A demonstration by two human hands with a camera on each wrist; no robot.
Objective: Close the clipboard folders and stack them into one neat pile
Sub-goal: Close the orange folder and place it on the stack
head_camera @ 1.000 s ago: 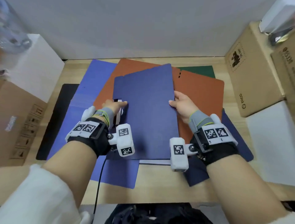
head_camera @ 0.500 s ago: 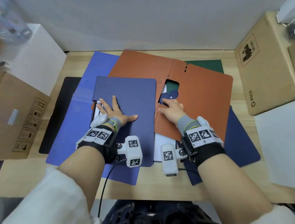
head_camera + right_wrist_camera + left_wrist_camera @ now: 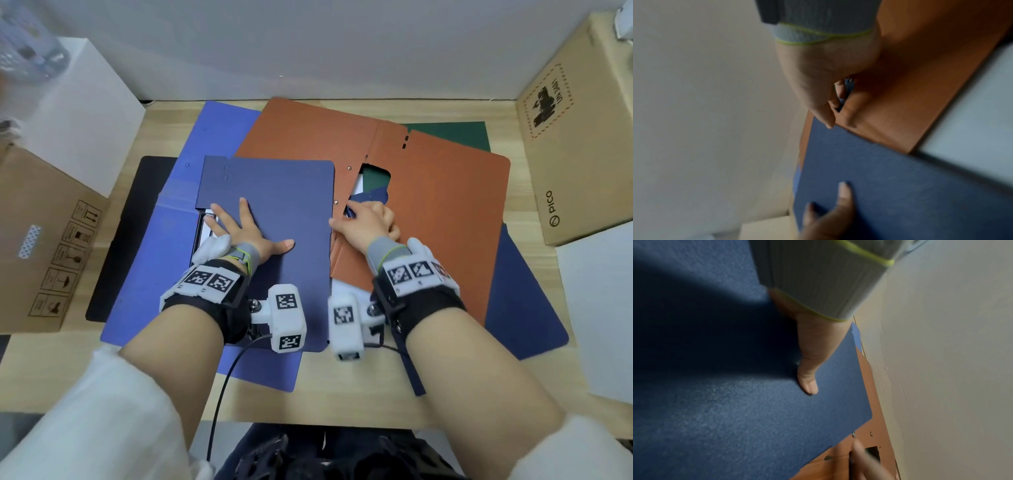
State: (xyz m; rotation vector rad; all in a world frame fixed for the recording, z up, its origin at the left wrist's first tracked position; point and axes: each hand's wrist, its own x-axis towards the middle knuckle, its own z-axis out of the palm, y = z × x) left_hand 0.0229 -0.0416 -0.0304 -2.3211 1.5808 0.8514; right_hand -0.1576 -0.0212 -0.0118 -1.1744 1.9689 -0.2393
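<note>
A navy folder (image 3: 284, 205) lies closed at the centre of the desk. My left hand (image 3: 243, 229) presses flat on its cover with fingers spread; the left wrist view shows the thumb (image 3: 807, 384) lying straight on the navy cover (image 3: 735, 418). To its right an orange folder (image 3: 445, 222) lies open, overlapping the others. My right hand (image 3: 366, 222) has curled fingers pinching the orange cover's left edge beside a cutout. In the right wrist view the right hand (image 3: 830, 97) pinches that orange edge (image 3: 890, 113). A light blue folder (image 3: 154, 274) lies open underneath.
A green folder (image 3: 452, 135) and another navy folder (image 3: 520, 308) stick out from under the orange one. A black mat (image 3: 120, 240) lies at left. Cardboard boxes (image 3: 44, 246) (image 3: 575, 137), a white box (image 3: 78, 109) and a white sheet (image 3: 599, 308) flank the desk; a wall stands behind.
The navy cover, held up by both hands a second ago, now lies shut under my flat left hand. My right hand has moved onto the orange folder's edge.
</note>
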